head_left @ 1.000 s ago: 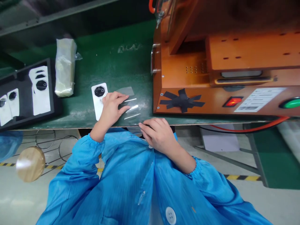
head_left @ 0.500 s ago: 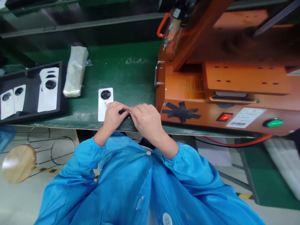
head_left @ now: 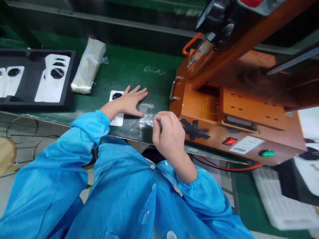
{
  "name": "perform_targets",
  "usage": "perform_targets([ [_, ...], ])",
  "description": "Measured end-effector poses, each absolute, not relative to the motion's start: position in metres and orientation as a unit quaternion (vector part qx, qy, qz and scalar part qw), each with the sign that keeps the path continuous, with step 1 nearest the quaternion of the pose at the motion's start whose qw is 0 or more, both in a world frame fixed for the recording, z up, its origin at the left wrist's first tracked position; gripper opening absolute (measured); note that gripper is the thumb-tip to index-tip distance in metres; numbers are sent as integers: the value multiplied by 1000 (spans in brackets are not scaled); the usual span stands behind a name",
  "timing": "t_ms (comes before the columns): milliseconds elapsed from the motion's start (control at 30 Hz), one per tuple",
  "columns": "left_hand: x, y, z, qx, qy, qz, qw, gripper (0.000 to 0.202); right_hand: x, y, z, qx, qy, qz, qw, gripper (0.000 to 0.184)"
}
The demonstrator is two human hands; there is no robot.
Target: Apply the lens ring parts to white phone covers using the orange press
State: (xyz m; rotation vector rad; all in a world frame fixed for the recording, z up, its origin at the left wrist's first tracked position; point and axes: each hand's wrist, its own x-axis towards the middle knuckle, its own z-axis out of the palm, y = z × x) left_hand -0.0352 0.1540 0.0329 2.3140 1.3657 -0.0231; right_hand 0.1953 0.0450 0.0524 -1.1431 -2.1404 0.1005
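My left hand (head_left: 132, 101) is open, its fingers spread just above or on the green bench. Its wrist passes over a white phone back cover (head_left: 120, 120) with a round black camera area, partly hidden. My right hand (head_left: 169, 134) is closed in a pinch beside the orange machine. A piece of clear film (head_left: 146, 123) with shiny glare stretches left from its fingertips; the pinched edge is hidden by the fingers.
A black foam tray (head_left: 25, 105) holding several white phone covers (head_left: 51, 84) stands at left. Beside it lies a plastic-wrapped bundle (head_left: 89, 66). The orange machine (head_left: 199, 108) with lit red switch and green button takes up the right side. A white ribbed tray (head_left: 281, 202) is at lower right.
My hands, which were together at the bench edge, have parted. The left has spread open over the phone cover; the right has moved right, and clear film now shows between them. The view has shifted.
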Motion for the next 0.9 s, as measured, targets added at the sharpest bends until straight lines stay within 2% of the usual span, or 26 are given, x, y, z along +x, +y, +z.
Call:
perform_targets([
  [100,-42,143,55,821,508,100,240,97,201,53,64,-444,-837,86,309,24],
  [167,-43,113,70,801,505,208,244,69,200,57,69,-437,-854,86,270,26],
  [267,-38,59,79,775,505,265,273,28,190,60,71,-414,-877,93,225,30],
  [333,-34,31,74,740,538,293,278,15,181,61,69,-383,-885,124,235,29],
  [467,-36,9,55,576,603,437,338,18,166,65,61,-399,-805,253,360,28],
  [533,-41,7,48,476,610,507,380,22,161,68,57,-427,-741,348,385,28],
  [667,-45,8,42,393,593,557,428,32,152,72,56,-429,-677,483,352,35],
  [800,-42,6,39,400,589,548,439,30,143,73,59,-450,-671,487,332,34],
  [900,-48,7,38,465,608,510,394,28,141,74,60,-451,-676,489,318,34],
])
